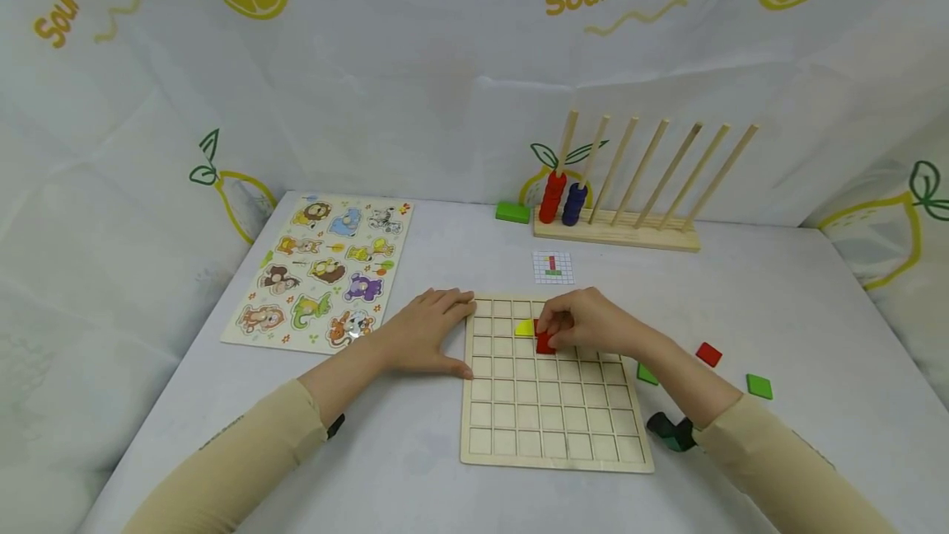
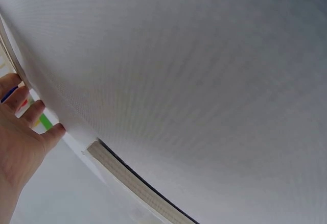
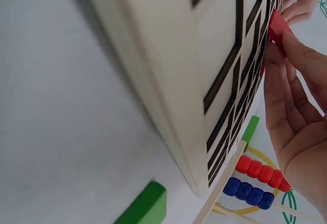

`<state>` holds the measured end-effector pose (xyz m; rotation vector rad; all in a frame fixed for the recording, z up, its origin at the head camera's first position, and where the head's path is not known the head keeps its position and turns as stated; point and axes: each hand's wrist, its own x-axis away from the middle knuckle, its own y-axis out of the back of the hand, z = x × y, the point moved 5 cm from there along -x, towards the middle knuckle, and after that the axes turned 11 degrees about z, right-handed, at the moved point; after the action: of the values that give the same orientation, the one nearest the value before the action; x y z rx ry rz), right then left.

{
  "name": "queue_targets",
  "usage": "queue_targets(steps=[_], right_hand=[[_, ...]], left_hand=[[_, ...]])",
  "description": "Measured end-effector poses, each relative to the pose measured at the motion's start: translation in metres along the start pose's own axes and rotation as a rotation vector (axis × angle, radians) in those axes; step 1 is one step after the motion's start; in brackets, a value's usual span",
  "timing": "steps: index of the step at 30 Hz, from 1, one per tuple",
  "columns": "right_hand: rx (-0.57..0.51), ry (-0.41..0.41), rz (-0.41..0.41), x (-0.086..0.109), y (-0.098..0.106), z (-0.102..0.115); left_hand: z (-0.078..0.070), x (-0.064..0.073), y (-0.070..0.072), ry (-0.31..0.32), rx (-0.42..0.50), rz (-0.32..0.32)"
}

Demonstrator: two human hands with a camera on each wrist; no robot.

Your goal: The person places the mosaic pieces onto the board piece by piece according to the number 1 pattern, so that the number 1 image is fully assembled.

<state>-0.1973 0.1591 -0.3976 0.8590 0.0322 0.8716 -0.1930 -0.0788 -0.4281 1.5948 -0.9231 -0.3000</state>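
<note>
A wooden grid board (image 1: 526,419) lies on the table between both hands. The right hand (image 1: 593,324) pinches a red square tile (image 1: 545,344) between thumb and fingers; in the right wrist view this red tile (image 3: 278,30) stands tilted over the grid. Partly hidden behind those fingers, another red tile (image 1: 538,325) is in the row above, beside a yellow tile (image 1: 525,328). The left hand (image 1: 426,332) has its fingers extended, with fingertips and thumb at the board's left edge. A small printed pattern card (image 1: 553,268) lies beyond the board.
To the right lie a loose red tile (image 1: 708,354) and green tiles (image 1: 759,386). A wooden peg stand (image 1: 615,233) with red and blue beads stands at the back, next to a green block (image 1: 513,213). An animal puzzle board (image 1: 315,278) lies at the left.
</note>
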Motion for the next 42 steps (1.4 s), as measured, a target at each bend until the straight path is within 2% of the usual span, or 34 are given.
queue_targets(steps=[9,26,42], right_hand=[[-0.001,-0.025,0.009,-0.0001,-0.0038,-0.0002],[0.025,0.005,-0.03,0.0016,-0.0045,0.0003],[0.112,-0.003,-0.054,0.0024,-0.0014,0.0005]], left_hand=[[0.0007,-0.0005,-0.0003,-0.005,0.0,-0.003],[0.0006,0.0003,0.0002,-0.01,0.002,-0.007],[0.0009,0.0007,-0.0003,-0.015,0.008,-0.01]])
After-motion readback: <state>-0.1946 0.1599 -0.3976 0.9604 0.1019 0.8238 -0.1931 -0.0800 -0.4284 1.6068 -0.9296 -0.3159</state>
